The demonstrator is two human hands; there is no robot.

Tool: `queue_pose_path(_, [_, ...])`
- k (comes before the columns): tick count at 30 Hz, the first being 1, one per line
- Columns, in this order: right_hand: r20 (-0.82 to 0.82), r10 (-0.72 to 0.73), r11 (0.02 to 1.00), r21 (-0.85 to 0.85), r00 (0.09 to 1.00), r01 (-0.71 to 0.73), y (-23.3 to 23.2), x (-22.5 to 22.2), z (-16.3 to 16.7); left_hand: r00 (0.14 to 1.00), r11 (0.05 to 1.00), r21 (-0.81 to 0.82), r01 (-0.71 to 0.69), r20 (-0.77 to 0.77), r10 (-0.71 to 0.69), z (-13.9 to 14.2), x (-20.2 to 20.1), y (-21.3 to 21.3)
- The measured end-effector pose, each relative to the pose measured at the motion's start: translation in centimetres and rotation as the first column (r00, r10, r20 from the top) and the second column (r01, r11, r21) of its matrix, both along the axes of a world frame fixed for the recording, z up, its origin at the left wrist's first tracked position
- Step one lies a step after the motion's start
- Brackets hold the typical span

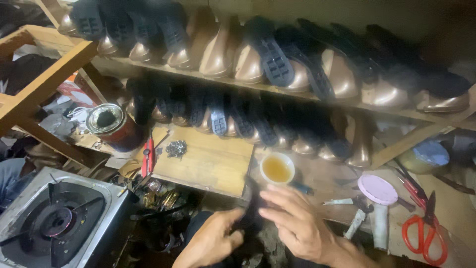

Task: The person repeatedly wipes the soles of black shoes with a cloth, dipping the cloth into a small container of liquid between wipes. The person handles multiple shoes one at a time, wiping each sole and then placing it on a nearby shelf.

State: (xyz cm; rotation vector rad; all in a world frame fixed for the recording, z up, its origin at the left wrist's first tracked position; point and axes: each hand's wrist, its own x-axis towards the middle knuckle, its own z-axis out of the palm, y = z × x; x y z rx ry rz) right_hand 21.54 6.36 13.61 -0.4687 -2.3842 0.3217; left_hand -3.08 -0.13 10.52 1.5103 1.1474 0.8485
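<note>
**Gripping a dark, blurred piece at the bench edge**

Holding low at 6 o'clock, the left hand (213,240) and right hand (297,223) both close on one dark piece (249,218); blur hides its shape. Little free room lies around them: one gas burner (54,221) crowds 8 o'clock, one pair of red scissors (425,233) sits at 4 o'clock, partly cut off. Just beyond the fingers stands one white cup of amber liquid (277,168). A bare wooden board (208,161) offers open surface at 11 o'clock. Farther, one tin can (111,124). Farthest, two shelves of copper-toned shoes (277,64), too smeared to count.
</note>
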Motion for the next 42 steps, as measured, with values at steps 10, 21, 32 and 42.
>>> queue_pose_path(10, [0.257, 0.054, 0.616, -0.769, 0.965, 0.17, 0.8, -0.3, 1.6, 0.895, 0.968, -0.236, -0.08, 0.411, 0.174, 0.9, -2.2, 0.4])
queue_pose_path(21, [-0.168, -0.337, 0.55, -0.834, 0.926, 0.049, 1.5, -3.2, -0.1, 0.647, 0.967, -0.109, -0.228, 0.725, 0.235, -6.7, 4.3, 1.3])
queue_pose_path(32, [-0.212, -0.442, 0.428, -0.904, 0.872, -0.003, 1.1, -2.8, -1.7, 0.722, 0.986, -0.159, -0.048, 0.677, 0.144, -4.1, 3.2, 3.3])
queue_pose_path(42, [-0.012, -0.445, 0.431, -0.879, 0.895, 0.203, 1.9, -1.9, -2.8, 0.529, 0.954, -0.298, -0.031, 0.805, 0.268, -5.2, 2.9, 1.5])
